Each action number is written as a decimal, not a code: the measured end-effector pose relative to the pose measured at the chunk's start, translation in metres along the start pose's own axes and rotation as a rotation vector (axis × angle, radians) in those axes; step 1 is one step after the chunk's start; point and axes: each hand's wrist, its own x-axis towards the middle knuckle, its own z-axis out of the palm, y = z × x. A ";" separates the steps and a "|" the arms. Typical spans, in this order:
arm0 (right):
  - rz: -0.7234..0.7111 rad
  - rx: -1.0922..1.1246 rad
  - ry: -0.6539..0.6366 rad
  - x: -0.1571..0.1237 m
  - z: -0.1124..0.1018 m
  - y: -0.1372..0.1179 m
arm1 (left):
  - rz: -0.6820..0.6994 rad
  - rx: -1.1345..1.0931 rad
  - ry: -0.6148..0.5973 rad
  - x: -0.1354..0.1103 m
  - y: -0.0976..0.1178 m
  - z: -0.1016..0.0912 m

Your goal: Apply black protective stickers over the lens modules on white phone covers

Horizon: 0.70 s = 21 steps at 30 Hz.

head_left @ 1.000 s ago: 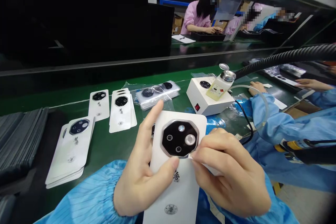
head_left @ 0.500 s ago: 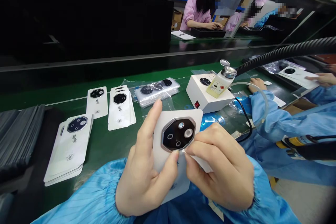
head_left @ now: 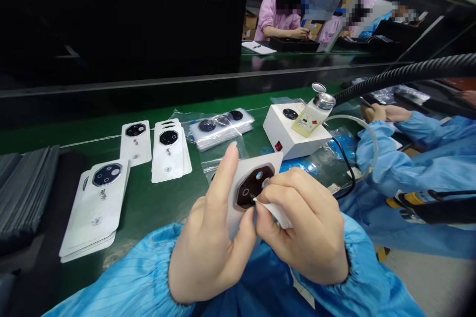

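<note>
— What is on the long green conveyor belt [head_left: 156,203]?

— I see stacks of white phone back covers [head_left: 169,151] lying flat, beyond my hands.

— And the piece in hand?

— My left hand [head_left: 208,247] clamps a white back cover with a black octagonal camera plate [head_left: 273,161], tilted above the belt. My right hand [head_left: 301,228] pinches a small white folded wipe [head_left: 277,215] against that plate.

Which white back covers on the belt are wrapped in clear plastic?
The stack beside the white box, farthest right; the piles left of it lie bare.
</note>
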 end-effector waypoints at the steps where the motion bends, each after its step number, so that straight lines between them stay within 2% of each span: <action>1: 0.002 -0.008 -0.006 0.000 0.000 0.000 | 0.013 0.022 0.004 -0.001 -0.001 0.001; 7: 0.019 0.004 -0.040 0.001 0.002 0.001 | 0.086 0.105 -0.029 -0.001 -0.001 0.000; 12: 0.033 0.023 -0.054 0.002 0.002 0.001 | 0.151 0.180 -0.001 0.004 0.000 0.000; 21: 0.051 -0.051 -0.063 0.001 0.001 -0.004 | 0.168 0.124 0.009 -0.003 -0.005 0.003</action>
